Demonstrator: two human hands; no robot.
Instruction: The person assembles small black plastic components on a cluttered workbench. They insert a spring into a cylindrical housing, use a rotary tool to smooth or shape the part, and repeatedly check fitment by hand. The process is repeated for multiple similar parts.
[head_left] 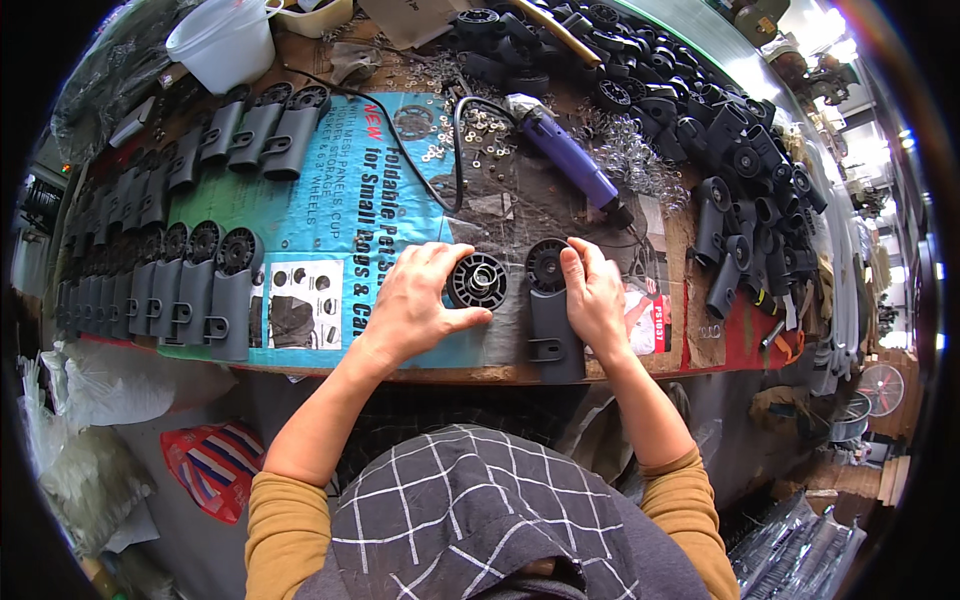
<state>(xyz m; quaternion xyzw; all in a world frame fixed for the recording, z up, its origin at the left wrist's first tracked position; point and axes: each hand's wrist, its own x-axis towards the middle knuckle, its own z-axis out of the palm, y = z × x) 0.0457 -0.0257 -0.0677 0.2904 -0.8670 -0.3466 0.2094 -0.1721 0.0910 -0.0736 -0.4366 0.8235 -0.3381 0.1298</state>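
Black plastic parts cover the workbench (300,362). The left hand (420,300) lies near the bench's front edge, fingers curled round a loose black wheel (477,281), thumb under it and fingertips at its upper left rim. Just to the right, the right hand (595,295) rests on a dark grey wheel bracket (553,335) with a wheel set in its top; the fingers are nearly straight and press on the bracket's upper right side, not closed round it. Rows of finished brackets (190,290) stand at the left, a heap of unfinished ones (740,170) at the right. A purple power screwdriver (570,160) lies behind the hands, washers (470,135) scattered beside it.
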